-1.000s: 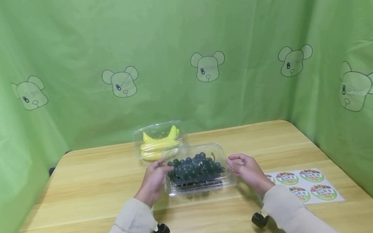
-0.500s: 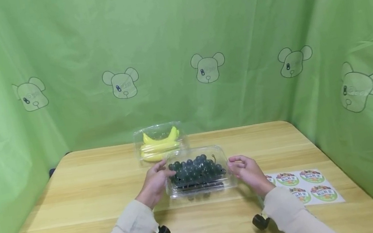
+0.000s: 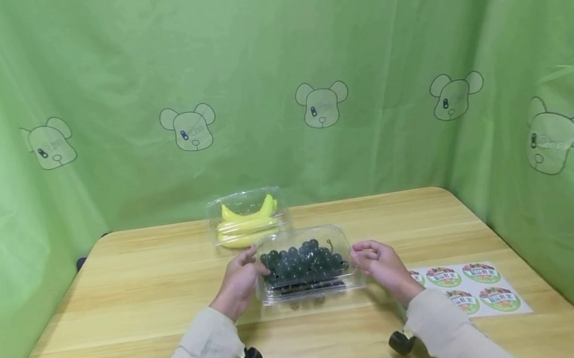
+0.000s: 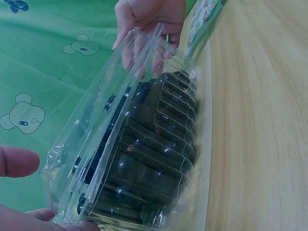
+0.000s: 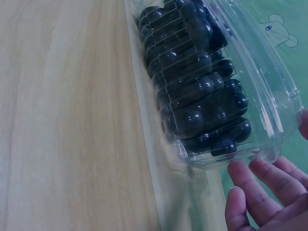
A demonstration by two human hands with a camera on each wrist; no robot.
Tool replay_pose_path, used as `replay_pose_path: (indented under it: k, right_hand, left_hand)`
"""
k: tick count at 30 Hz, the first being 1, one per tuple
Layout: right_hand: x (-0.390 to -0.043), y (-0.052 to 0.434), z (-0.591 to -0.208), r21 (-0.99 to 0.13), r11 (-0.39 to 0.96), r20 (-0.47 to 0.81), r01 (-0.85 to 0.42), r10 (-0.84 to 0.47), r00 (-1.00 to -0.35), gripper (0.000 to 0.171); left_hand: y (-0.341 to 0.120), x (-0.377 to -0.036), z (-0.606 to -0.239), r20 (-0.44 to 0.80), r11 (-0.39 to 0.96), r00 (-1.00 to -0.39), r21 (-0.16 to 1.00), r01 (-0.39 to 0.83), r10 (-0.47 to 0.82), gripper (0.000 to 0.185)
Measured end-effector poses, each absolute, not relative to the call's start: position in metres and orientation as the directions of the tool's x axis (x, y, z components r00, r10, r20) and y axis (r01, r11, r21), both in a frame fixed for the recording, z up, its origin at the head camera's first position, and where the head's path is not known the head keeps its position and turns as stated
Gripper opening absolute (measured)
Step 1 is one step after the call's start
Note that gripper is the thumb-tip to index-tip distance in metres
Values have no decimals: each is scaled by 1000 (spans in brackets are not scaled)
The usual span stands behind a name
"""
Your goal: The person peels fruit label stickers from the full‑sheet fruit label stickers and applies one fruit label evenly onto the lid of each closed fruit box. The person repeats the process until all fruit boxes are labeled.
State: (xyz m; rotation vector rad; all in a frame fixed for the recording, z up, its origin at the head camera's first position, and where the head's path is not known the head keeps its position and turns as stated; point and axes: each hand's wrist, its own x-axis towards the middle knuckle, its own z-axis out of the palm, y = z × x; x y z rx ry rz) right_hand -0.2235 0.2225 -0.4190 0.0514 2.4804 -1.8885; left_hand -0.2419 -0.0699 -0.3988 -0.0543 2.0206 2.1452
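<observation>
A clear plastic clamshell box [image 3: 310, 288] of dark grapes [image 3: 303, 264] stands in the middle of the table in the head view, its lid closed over them. At its left end is my left hand [image 3: 238, 283]; the left wrist view shows the thumb [image 4: 19, 161] held off the lid while other fingers lie along the box's near end. My right hand [image 3: 381, 261] is at the opposite end. In the right wrist view its loosely bent fingertips [image 5: 238, 168] meet the rim at the box's corner.
Behind the grapes, a second clear box [image 3: 215, 221] contains yellow bananas [image 3: 246, 226]. A sheet of round fruit stickers [image 3: 506, 279] lies right of my right hand, partly under the forearm. Green curtains [image 3: 242, 36] with bear-head drawings surround the wooden table [image 3: 130, 291].
The box of grapes has come slightly nearer and lower in the head view, with both hands staying at its ends. The bananas and sticker sheet stay put.
</observation>
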Motion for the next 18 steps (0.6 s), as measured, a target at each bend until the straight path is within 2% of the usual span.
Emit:
replay_pose_path:
  k: [7,18]
  right_hand:
    - [-223,223,-417,-960,276,-41,43,13,-999,45]
    - [-225,227,-418,-943,333,-19,12,-16,-1000,46]
  left_hand:
    - [-70,-242,-399,-167,-70,-979,982,-176,118,75]
    - [-68,-244,-401,-172,-31,-980,984,-175,96,75]
